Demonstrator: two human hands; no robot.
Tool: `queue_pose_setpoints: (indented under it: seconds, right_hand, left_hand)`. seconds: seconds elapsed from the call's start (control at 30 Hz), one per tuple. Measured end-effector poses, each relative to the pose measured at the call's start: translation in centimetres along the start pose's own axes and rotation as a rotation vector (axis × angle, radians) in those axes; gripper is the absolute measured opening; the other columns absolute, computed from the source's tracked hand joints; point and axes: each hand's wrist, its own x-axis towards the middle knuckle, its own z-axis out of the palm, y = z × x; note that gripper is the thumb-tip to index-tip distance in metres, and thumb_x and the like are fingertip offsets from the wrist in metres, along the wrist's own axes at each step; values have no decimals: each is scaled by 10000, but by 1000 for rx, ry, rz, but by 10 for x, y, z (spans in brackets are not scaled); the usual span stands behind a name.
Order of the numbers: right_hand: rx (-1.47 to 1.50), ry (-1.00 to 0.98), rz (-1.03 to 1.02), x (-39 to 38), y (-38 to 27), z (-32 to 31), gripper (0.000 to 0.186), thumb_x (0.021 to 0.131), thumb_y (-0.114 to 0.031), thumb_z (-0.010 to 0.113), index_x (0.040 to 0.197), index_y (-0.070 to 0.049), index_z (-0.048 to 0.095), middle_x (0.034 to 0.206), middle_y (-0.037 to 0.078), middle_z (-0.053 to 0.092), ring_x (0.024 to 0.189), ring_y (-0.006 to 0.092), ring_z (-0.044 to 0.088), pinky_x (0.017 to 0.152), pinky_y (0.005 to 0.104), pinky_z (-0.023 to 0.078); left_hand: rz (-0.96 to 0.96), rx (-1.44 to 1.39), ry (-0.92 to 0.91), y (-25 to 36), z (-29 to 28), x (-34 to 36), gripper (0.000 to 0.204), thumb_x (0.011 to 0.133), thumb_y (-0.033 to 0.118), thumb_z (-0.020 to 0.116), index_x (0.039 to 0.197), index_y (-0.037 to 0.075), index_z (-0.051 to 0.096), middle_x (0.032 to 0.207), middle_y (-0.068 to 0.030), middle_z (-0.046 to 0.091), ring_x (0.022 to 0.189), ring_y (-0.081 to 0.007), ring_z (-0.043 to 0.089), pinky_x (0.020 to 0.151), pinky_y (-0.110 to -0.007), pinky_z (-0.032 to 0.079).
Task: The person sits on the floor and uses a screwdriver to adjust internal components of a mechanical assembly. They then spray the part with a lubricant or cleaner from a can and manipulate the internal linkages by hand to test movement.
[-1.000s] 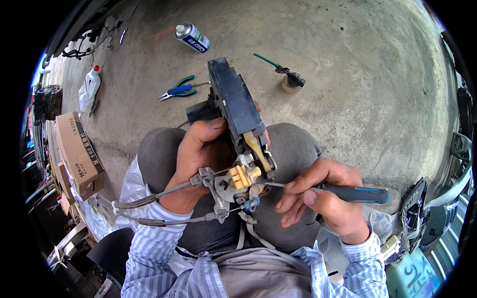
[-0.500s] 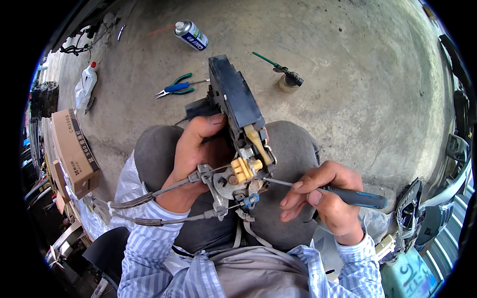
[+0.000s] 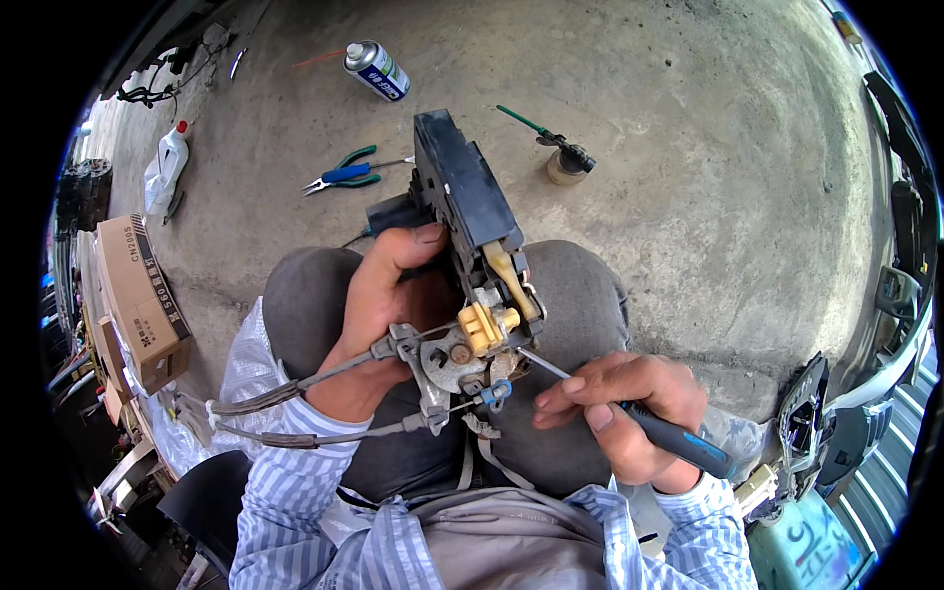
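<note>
My left hand (image 3: pixel 379 295) is closed round a car door latch (image 3: pixel 470 202), thumb on its black plastic housing, holding it above my knees. The latch's lower end shows a metal mechanism, a yellow plastic block (image 3: pixel 482 329) and a small blue clip (image 3: pixel 495 392). Two cables (image 3: pixel 285 391) run from it to the left, under my wrist's side. In my right hand (image 3: pixel 629 413) is a screwdriver (image 3: pixel 678 440) with a black and blue handle. Its shaft points up and left, and the tip meets the mechanism just below the yellow block; exact contact is hard to see.
On the concrete floor ahead lie green-and-blue-handled pliers (image 3: pixel 341 175), a spray can (image 3: pixel 376 71) and a small jar with a green-handled tool (image 3: pixel 567 162). A cardboard box (image 3: pixel 143 305) and a white bottle (image 3: pixel 167 167) stand left. Car parts (image 3: pixel 811 423) lie right.
My right hand has shifted slightly left and down, and the screwdriver handle now slants more steeply downward. The latch in my left hand stays almost still.
</note>
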Motion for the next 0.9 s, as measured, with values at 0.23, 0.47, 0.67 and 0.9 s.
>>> queue_pose_setpoints:
  seconds: [0.23,0.47,0.67,0.9]
  right_hand:
    - [-120,1,-125,-2,1,4,104,793,48,583,883,50,633,802,191,716,711,265,743,615,327,605]
    - [80,-20,19,-4,0,1,102,809,45,573,894,50,629,774,183,705,716,260,745,618,330,605]
    - [-158,26,-202,-4,6,9,111,782,75,575,877,44,623,790,167,711,693,250,739,603,315,601]
    - [34,-33,-76,-5,3,1,115,791,66,569,887,55,632,830,182,715,696,240,740,600,316,604]
  left_hand:
    - [-3,-63,19,-2,0,-2,622,922,389,380,1256,-134,415,920,-183,654,974,-289,599,1082,-430,364]
    - [-20,-137,-21,-3,-2,-5,604,918,377,376,1262,-117,418,931,-186,650,980,-287,593,1094,-431,348]
    - [-6,-95,-7,-2,0,-6,596,923,373,367,1263,-114,414,937,-183,647,983,-286,587,1098,-429,340]
    - [8,-140,-65,-4,-1,-6,589,928,366,367,1267,-114,409,945,-189,654,987,-287,591,1086,-431,349]
